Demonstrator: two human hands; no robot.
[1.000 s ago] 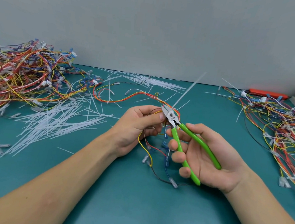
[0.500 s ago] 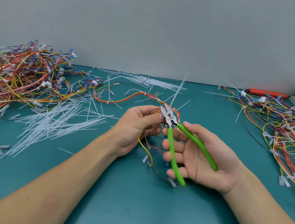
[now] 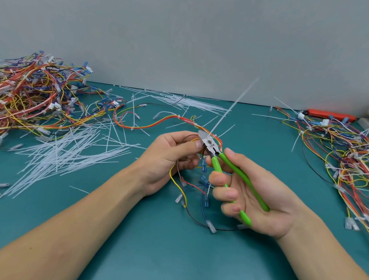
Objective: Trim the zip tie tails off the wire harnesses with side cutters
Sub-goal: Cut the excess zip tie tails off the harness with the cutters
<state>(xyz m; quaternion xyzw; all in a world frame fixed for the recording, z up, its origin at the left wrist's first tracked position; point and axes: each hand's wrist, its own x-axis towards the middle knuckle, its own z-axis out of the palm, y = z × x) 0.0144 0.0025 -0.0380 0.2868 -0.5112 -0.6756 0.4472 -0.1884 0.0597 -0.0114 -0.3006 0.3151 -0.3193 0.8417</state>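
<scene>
One pair of side cutters [image 3: 210, 145] is gripped by its two green handles in the right hand [image 3: 248, 190], its tip set at the base of one zip tie tail [image 3: 233, 107] slanting up and right. The wire harness [image 3: 192, 138] is pinched in the left hand [image 3: 171, 156].

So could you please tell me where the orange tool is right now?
In the head view, the orange tool lies at the far right of the teal table, against the grey wall, just behind the right-hand pile of coloured wire harnesses.
</scene>
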